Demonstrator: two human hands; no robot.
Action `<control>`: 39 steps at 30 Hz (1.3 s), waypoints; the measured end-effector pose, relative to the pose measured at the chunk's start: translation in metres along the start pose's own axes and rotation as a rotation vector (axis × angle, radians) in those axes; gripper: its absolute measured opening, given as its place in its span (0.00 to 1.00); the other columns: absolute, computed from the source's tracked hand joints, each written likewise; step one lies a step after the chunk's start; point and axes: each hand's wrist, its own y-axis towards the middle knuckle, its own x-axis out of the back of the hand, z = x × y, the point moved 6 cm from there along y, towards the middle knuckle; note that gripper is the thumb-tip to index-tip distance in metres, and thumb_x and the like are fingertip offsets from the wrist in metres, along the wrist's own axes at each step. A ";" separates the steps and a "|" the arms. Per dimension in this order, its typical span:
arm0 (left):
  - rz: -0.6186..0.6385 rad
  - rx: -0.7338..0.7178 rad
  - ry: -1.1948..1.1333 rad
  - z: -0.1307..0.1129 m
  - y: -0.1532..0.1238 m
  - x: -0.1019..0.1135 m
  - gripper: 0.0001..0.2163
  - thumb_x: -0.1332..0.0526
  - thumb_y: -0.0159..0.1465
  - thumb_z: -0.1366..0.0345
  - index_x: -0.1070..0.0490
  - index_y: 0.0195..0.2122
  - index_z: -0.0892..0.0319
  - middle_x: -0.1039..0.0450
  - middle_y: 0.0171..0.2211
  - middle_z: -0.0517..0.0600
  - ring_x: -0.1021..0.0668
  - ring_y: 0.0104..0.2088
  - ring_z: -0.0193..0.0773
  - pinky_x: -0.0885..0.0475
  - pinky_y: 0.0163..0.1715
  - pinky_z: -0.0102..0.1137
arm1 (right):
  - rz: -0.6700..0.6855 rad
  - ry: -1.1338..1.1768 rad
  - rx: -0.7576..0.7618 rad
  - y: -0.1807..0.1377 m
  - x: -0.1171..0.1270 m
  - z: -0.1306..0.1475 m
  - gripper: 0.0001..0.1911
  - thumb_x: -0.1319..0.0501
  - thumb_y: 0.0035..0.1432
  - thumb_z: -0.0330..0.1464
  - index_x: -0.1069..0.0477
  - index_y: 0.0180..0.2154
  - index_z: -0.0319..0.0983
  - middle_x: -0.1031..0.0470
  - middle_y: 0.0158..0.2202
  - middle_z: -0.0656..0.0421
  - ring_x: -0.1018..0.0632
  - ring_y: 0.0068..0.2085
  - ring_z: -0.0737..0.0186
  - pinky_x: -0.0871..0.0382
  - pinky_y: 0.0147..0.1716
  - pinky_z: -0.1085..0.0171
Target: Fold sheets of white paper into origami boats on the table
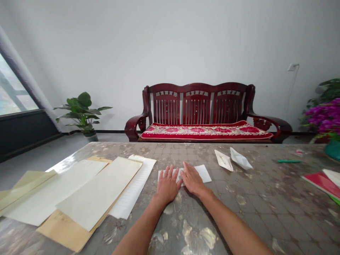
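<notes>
A white folded sheet of paper (204, 173) lies flat on the table in front of me. My left hand (168, 182) rests palm down on its left part, fingers stretched out and slightly apart. Over the middle of the same paper, my right hand (191, 178) is laid with its fingers extended toward the left. The two hands nearly meet, and they hide much of the paper. Two folded paper boats, one cream (223, 160) and one white (240, 158), sit on the table beyond my right hand.
Loose sheets (102, 191) and a brown envelope (66, 232) spread over the table's left side. To the right are a green pen (289, 161), a red booklet (322, 182) and a teal pot (332, 150) with purple flowers. Past the table stands a wooden bench (198, 106).
</notes>
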 end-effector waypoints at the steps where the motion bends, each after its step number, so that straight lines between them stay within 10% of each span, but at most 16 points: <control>1: -0.014 0.008 0.008 0.003 0.000 0.001 0.24 0.50 0.70 0.55 0.41 0.66 0.54 0.45 0.67 0.56 0.40 0.67 0.51 0.42 0.63 0.50 | 0.022 -0.091 -0.007 -0.002 0.002 -0.002 0.36 0.60 0.67 0.43 0.52 0.68 0.27 0.51 0.70 0.46 0.50 0.70 0.52 0.60 0.67 0.53; 14: 0.012 0.140 0.059 0.040 -0.008 0.002 0.26 0.50 0.70 0.52 0.42 0.66 0.57 0.45 0.67 0.61 0.41 0.67 0.52 0.44 0.64 0.48 | 0.056 -0.408 -0.147 -0.020 0.032 -0.052 0.35 0.58 0.67 0.43 0.53 0.68 0.31 0.56 0.71 0.51 0.53 0.70 0.53 0.62 0.67 0.51; 25: -0.047 0.174 0.099 0.043 -0.010 0.003 0.25 0.49 0.69 0.54 0.40 0.65 0.59 0.43 0.66 0.63 0.39 0.66 0.53 0.43 0.63 0.48 | -0.293 -0.291 -0.352 -0.037 0.067 -0.078 0.29 0.48 0.62 0.37 0.40 0.63 0.35 0.32 0.60 0.49 0.32 0.58 0.50 0.40 0.55 0.56; 39: -0.065 0.093 0.113 0.047 -0.002 0.001 0.24 0.47 0.69 0.54 0.39 0.65 0.53 0.42 0.66 0.61 0.38 0.66 0.53 0.42 0.62 0.50 | -0.277 -0.102 -0.437 -0.032 0.072 -0.091 0.25 0.43 0.56 0.34 0.31 0.56 0.44 0.22 0.41 0.61 0.25 0.44 0.58 0.36 0.43 0.62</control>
